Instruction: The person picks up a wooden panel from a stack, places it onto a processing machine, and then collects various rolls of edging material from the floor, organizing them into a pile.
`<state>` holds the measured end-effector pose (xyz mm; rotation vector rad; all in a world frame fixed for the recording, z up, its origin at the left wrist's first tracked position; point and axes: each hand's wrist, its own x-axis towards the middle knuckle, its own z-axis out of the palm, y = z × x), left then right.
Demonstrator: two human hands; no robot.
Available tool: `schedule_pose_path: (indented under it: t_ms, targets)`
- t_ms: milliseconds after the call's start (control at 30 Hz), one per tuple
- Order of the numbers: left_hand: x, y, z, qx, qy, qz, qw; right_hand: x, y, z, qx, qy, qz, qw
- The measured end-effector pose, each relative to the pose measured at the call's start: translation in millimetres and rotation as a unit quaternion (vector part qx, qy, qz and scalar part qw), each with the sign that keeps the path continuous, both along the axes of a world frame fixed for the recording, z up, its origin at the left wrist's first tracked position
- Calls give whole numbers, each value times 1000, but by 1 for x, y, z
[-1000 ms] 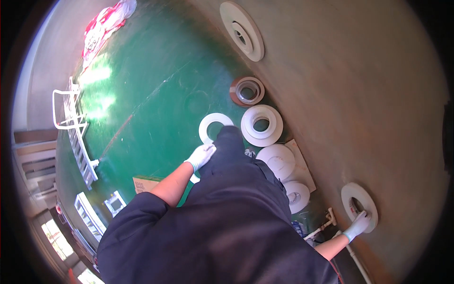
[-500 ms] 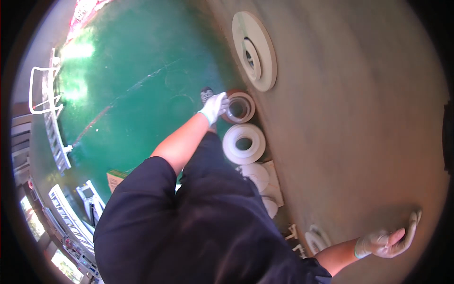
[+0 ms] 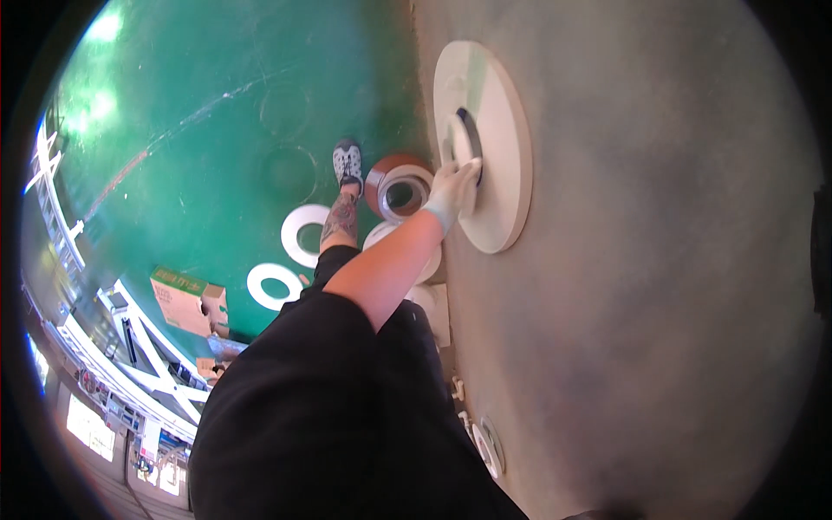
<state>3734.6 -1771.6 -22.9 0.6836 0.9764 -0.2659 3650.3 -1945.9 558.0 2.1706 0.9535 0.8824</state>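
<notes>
Left hand (image 3: 452, 189) outstretched (apparently gloved).

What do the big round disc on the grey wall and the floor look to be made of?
Round disc: probably moulded plastic or painted metal; smooth, matte cream, with a dark central opening where the gloved left hand rests. Floor: likely coated concrete; glossy green with light glare and scuff lines.

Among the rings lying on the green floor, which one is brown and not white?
The brown ring nearest the gloved left hand, beside the shoe; the flat rings farther left are white.
</notes>
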Motion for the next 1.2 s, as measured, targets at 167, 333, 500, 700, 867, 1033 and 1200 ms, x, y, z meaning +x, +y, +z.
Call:
schedule_pose_path:
  t_ms: [167, 333, 500, 700, 867, 1033, 1200]
  targets:
    - [-22, 62, 32, -107, 25, 110, 988, 1, 2, -4, 38, -40, -54, 997]
    - [-40, 187, 110, -232, -119, 262, 929, 5, 23, -7, 26, -57, -82, 995]
    - [-35, 289, 267, -226, -246, 268, 904, 9, 32, -8, 71, -108, -67, 989]
    - [-39, 339, 382, -80, -425, 139, 891, 24, 45, -2, 162, -151, -57, 974]
    - [-48, 353, 463, 61, -508, 33, 859, 47, 82, 20, 284, -141, 60, 946]
    - [-63, 355, 515, 163, -563, -50, 809, 58, 45, 16, 207, -112, 71, 969]
    - [-74, 354, 531, 218, -579, -72, 782, 56, 50, 15, 205, -177, 47, 961]
